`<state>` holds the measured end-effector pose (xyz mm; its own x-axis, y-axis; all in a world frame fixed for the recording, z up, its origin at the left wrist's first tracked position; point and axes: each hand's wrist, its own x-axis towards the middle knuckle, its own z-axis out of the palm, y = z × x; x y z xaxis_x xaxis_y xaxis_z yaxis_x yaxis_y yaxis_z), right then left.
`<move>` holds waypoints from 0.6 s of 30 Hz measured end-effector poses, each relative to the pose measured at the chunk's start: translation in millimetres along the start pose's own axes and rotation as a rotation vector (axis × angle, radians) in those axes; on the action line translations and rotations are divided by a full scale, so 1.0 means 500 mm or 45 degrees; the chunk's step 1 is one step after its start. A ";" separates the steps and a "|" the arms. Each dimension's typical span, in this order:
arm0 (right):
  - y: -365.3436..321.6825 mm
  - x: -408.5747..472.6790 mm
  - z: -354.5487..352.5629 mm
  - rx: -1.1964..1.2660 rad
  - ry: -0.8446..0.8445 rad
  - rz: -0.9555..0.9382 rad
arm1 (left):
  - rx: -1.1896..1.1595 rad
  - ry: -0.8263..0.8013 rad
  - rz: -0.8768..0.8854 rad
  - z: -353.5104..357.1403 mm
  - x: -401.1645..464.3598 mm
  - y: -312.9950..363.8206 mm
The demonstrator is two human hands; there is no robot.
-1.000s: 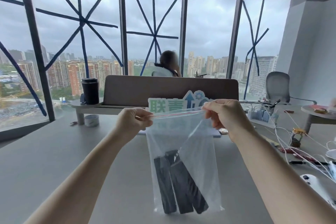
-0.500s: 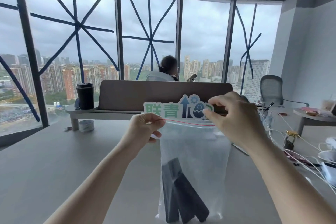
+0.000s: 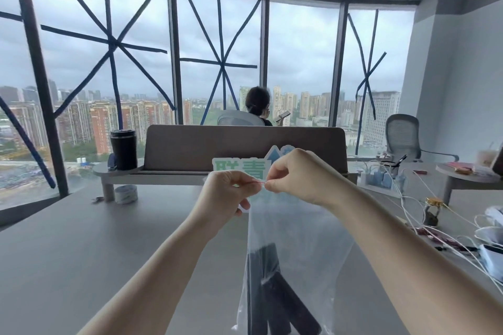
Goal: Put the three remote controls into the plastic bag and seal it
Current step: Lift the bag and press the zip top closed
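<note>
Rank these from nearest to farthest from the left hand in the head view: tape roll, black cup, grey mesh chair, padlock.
Measured from the left hand:
1. Tape roll, on the table to its left.
2. Black cup, left and farther back on the shelf.
3. Padlock, far right among the cables.
4. Grey mesh chair, right rear by the window.

High-rise office: grey desk (image 3: 81, 253) sitting before a curved window wall (image 3: 299, 62) w/ city towers showing beyond. Felt divider (image 3: 245, 148) standing at desk's far edge, person in mesh chair (image 3: 239, 118) sitting behind it; 2nd mesh chair (image 3: 401, 134) & white cables (image 3: 408, 198) lying at desk's right
</note>
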<state>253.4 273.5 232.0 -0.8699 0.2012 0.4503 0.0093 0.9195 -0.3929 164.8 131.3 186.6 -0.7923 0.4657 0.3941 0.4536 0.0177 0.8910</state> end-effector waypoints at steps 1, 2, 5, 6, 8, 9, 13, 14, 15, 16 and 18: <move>0.000 0.001 0.000 0.002 -0.005 0.000 | 0.017 0.001 0.006 0.001 0.001 0.000; -0.001 0.003 0.000 0.001 -0.011 -0.002 | 0.030 0.006 0.011 0.002 0.002 0.000; -0.005 0.003 0.000 -0.012 -0.040 -0.019 | 0.048 0.026 0.017 0.003 0.008 -0.007; -0.006 0.002 0.000 -0.014 -0.054 -0.028 | 0.045 0.026 0.014 0.004 0.008 -0.008; -0.009 0.000 0.002 -0.037 -0.091 -0.044 | 0.021 0.022 0.010 0.007 0.007 -0.010; -0.011 0.000 0.003 -0.065 -0.111 -0.051 | 0.010 0.022 0.010 0.009 0.006 -0.010; -0.017 -0.001 0.010 -0.178 -0.187 -0.053 | -0.001 0.025 0.023 0.014 0.004 -0.011; -0.017 -0.002 0.012 -0.193 -0.208 -0.049 | 0.010 0.029 0.028 0.016 0.004 -0.012; -0.017 -0.003 0.015 -0.218 -0.226 -0.053 | 0.025 0.036 0.031 0.018 0.004 -0.014; -0.018 -0.004 0.015 -0.254 -0.240 -0.061 | 0.038 0.046 0.037 0.021 0.004 -0.017; -0.022 -0.011 0.013 -0.331 -0.235 -0.082 | 0.035 0.080 0.060 0.025 0.006 -0.023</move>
<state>255.0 260.0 228.7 -0.9473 0.0971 0.3054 0.0564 0.9886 -0.1394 162.2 143.5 174.8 -0.7935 0.4105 0.4492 0.5010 0.0218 0.8651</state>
